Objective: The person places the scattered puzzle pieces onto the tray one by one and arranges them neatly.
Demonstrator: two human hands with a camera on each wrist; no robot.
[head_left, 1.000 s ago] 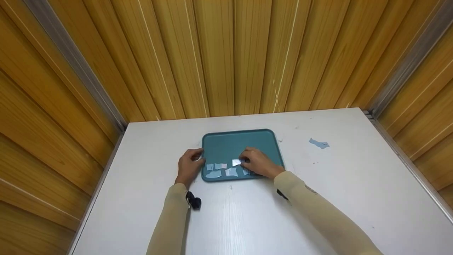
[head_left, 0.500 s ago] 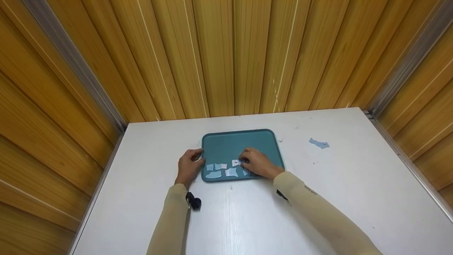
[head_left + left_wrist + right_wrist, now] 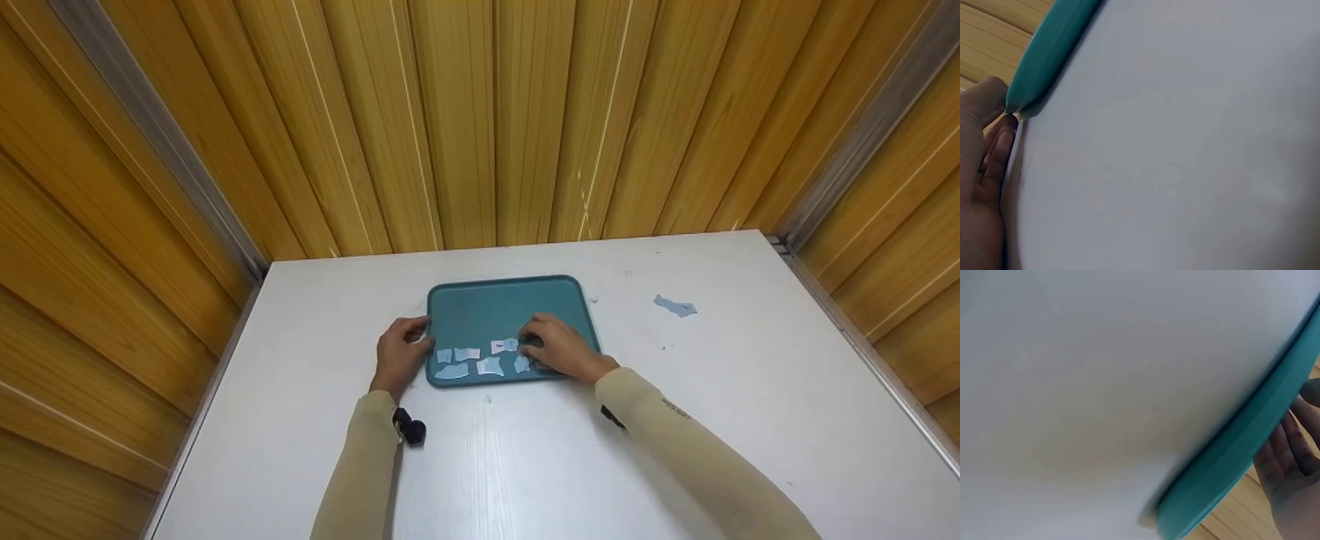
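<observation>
A teal tray (image 3: pixel 495 300) lies on the white table, with several light-blue torn paper pieces in two rows along its near side. My left hand (image 3: pixel 401 351) holds the tray's left rim; in the left wrist view, its thumb (image 3: pixel 988 98) and fingertips meet the tray's end. My right hand (image 3: pixel 559 345) hovers low over the tray's right half. Its thumb and forefinger are right at the right end of a pale paper piece (image 3: pixel 504 346). Below that hand lies another piece (image 3: pixel 521 364), and the hand partly covers the near right corner. In the right wrist view its fingers (image 3: pixel 1292 444) bend loosely behind the rim.
One more light-blue paper piece (image 3: pixel 675 306) lies on the table (image 3: pixel 720 390) to the right of the tray. Wood-patterned panels (image 3: pixel 465 127) rise behind the table's far edge and on both sides.
My right hand has shifted slightly to the right, uncovering more of the pale piece in the upper row and the piece below it. The left hand stays at the rim.
</observation>
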